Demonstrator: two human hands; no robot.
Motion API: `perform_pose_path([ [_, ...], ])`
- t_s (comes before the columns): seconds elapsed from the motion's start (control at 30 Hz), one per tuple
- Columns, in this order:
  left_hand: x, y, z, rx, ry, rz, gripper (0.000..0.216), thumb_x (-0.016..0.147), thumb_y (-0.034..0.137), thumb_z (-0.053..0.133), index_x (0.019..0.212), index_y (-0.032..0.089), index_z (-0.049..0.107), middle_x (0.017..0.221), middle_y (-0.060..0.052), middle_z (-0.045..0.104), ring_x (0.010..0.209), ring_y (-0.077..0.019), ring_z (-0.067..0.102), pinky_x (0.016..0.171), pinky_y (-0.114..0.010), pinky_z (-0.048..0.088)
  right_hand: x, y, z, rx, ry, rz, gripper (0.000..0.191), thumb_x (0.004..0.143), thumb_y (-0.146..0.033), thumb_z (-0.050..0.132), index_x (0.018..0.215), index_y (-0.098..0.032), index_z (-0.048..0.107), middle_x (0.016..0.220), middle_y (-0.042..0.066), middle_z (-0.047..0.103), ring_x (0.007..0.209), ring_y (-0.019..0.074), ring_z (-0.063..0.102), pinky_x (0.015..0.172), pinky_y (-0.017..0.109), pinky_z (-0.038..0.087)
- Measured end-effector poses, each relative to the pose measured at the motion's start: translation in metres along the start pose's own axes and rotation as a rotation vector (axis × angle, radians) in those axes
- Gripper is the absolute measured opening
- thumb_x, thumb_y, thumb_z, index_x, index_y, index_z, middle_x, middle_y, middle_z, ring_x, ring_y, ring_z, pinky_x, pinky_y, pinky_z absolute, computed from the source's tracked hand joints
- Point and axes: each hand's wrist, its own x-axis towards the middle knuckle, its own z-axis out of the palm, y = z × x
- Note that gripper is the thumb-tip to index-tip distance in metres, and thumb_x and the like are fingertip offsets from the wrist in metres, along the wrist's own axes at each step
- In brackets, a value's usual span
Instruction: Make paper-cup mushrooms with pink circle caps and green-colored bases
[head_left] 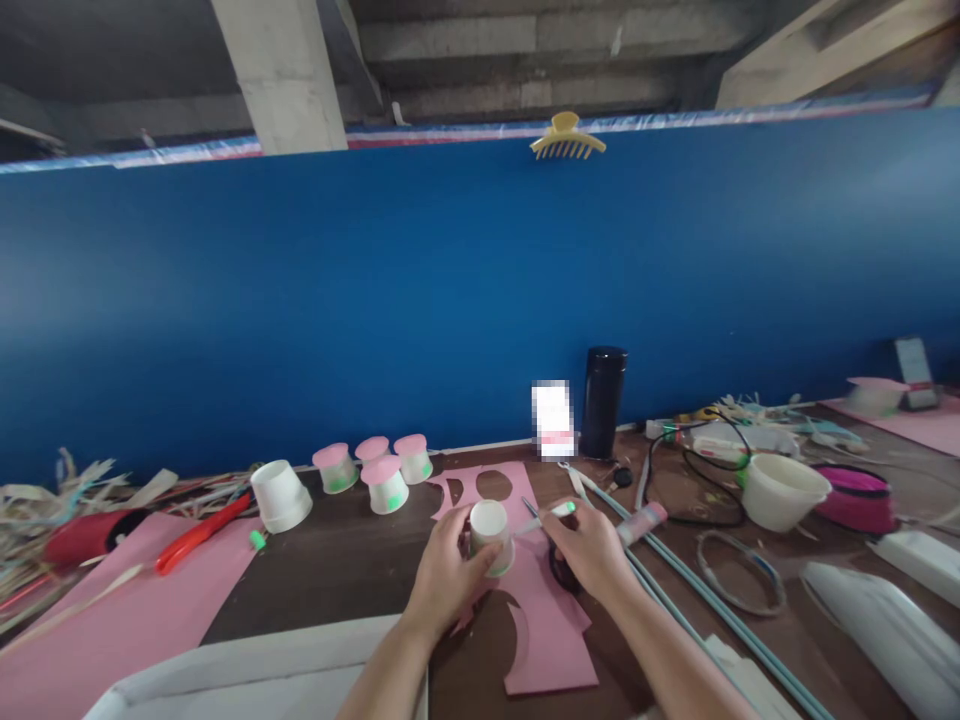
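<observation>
My left hand is closed round a small white paper cup, held upside down over a pink foam sheet with round holes cut in it. My right hand pinches a pen with a green end, its tip pointing at the cup. Both hands rest low over the dark wooden table.
Several small cups with pink tops and a larger white cup stand at the back left, near red scissors. A black flask, white bowl, cables, long grey rods and a glue stick lie right. Blue wall behind.
</observation>
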Motion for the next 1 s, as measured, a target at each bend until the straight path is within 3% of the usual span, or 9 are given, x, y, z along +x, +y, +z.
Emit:
perform_pose_path([
  [0.6, 0.0, -0.008, 0.002, -0.015, 0.006, 0.018, 0.057, 0.075, 0.054, 0.058, 0.119, 0.019, 0.055, 0.113, -0.009, 0.06, 0.098, -0.0241, 0.056, 0.084, -0.035, 0.045, 0.01, 0.013, 0.011, 0.02, -0.038, 0.05, 0.029, 0.077, -0.041, 0.052, 0.058, -0.019, 0.055, 0.048, 0.0, 0.061, 0.041, 0.0104, 0.051, 0.044, 0.021, 0.034],
  [1.0, 0.001, -0.005, 0.001, -0.042, 0.016, 0.025, 0.05, 0.075, 0.049, 0.06, 0.116, 0.02, 0.057, 0.114, -0.008, 0.061, 0.1, -0.0233, 0.056, 0.085, -0.033, 0.044, 0.018, 0.008, 0.017, 0.12, -0.092, 0.121, 0.031, 0.078, -0.043, 0.052, 0.059, -0.018, 0.055, 0.045, -0.002, 0.056, 0.033, 0.0086, 0.045, 0.036, 0.021, 0.031],
])
